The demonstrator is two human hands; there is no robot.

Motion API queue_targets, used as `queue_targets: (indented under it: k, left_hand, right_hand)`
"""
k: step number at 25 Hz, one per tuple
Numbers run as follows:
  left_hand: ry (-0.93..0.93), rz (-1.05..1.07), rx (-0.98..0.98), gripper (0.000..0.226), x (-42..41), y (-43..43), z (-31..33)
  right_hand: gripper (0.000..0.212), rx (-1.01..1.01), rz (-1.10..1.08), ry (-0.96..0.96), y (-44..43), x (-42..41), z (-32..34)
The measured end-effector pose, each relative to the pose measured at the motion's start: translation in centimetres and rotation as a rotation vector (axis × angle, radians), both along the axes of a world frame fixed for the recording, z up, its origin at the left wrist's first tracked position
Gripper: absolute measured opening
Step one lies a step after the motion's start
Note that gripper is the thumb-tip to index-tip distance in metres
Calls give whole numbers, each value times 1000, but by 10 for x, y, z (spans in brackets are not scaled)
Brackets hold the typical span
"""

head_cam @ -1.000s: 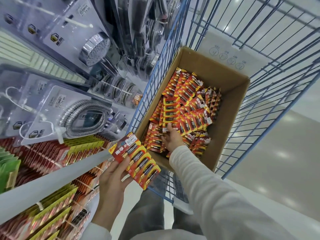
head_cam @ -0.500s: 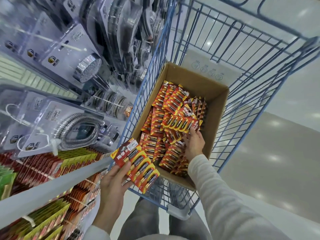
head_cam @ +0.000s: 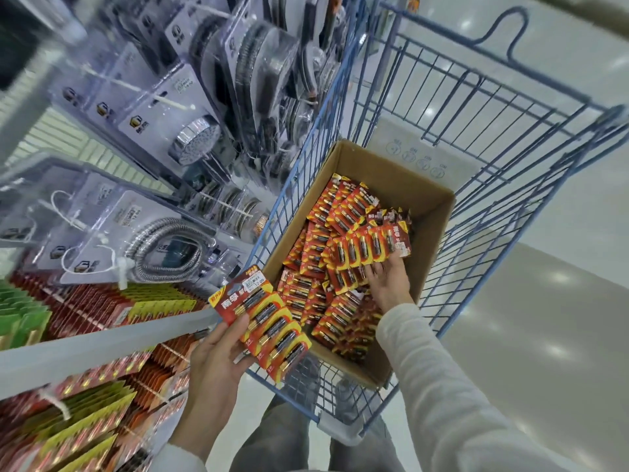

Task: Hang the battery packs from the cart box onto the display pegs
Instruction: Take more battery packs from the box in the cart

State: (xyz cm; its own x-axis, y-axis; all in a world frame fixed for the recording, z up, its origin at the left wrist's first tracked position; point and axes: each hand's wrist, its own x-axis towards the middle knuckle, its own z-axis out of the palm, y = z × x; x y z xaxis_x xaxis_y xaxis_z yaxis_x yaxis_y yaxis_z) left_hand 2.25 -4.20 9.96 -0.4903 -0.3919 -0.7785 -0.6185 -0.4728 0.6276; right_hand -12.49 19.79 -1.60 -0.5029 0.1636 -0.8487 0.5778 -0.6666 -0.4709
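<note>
Light: bright, overhead; glare spots dot your floor [head_cam: 558,277].
Blur: your shelf [head_cam: 102,345] edge smears.
Distortion: cart [head_cam: 476,260] bars bow outward.

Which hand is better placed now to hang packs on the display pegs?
Left. The left hand holds a stack of battery packs right beside the display shelf, while the right hand is away inside the cardboard box, gripping loose packs.

- A retail shop aisle: blister-packed chrome shower heads [head_cam: 195,139] and coiled metal shower hoses [head_cam: 163,248] hang on display pegs.
- Grey shelf rail [head_cam: 102,342], priced red-and-yellow battery packs [head_cam: 263,321], blue wire stock cart [head_cam: 476,137], glossy floor [head_cam: 544,335].
</note>
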Motion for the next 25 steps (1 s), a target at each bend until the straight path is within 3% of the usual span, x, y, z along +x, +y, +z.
queue_targets:
  k: [10, 17, 25]
  left_hand:
    - [362, 332, 57, 30, 71, 54, 98]
    - [506, 625, -13, 50, 191, 58, 152]
    - [564, 971, -248, 43, 363, 23, 198]
  right_hand:
    - [43, 70, 755, 484, 21, 52, 189]
    - [34, -28, 1208, 675, -57, 130, 264]
    - [33, -190, 1520, 757, -168, 272, 326]
